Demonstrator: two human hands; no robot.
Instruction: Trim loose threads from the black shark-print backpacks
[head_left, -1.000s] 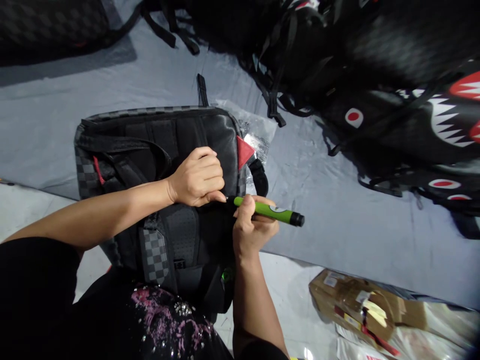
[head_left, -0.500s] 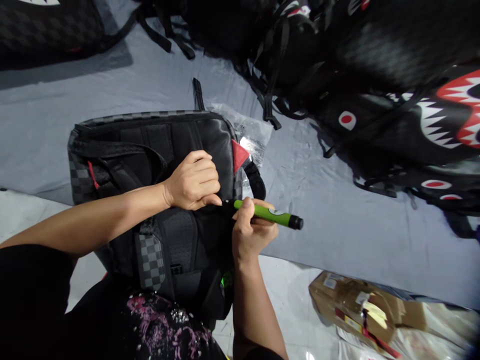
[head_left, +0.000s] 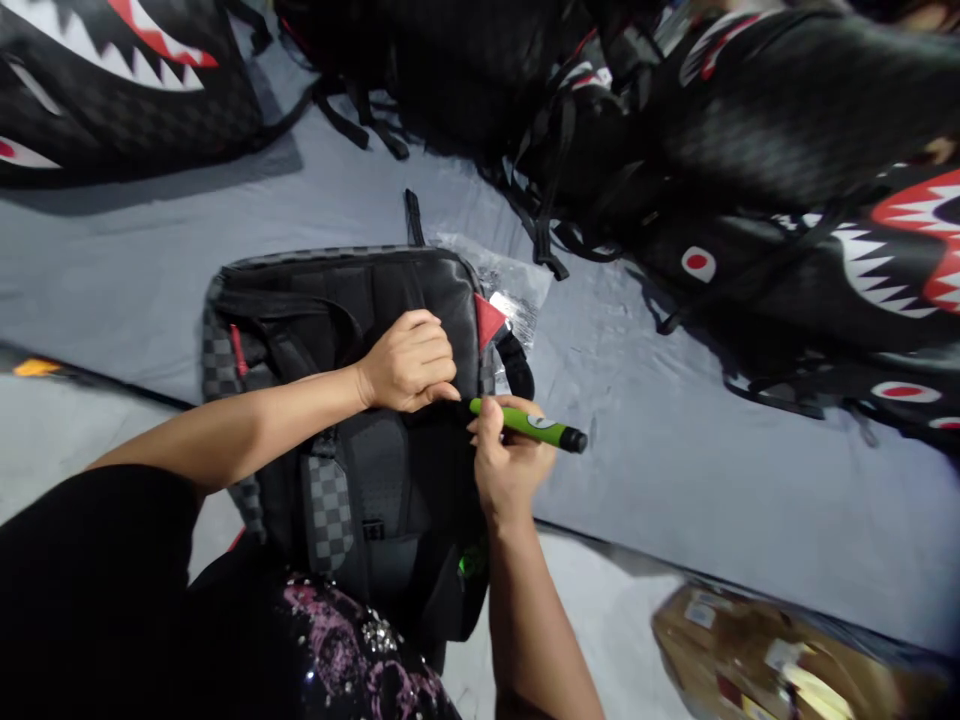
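Within right hand, green marker

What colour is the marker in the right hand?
The marker is mostly green with a black end, clearest in the head view.

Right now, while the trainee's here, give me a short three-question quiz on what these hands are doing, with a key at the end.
1. Which hand holds the green pen-shaped tool?
2. True or false: the left hand is spread flat with its fingers apart.
3. What colour is the triangle at the edge of the black backpack: A blue, B red or C yellow?

Key:
1. The right hand.
2. False; its fingers are curled.
3. B.
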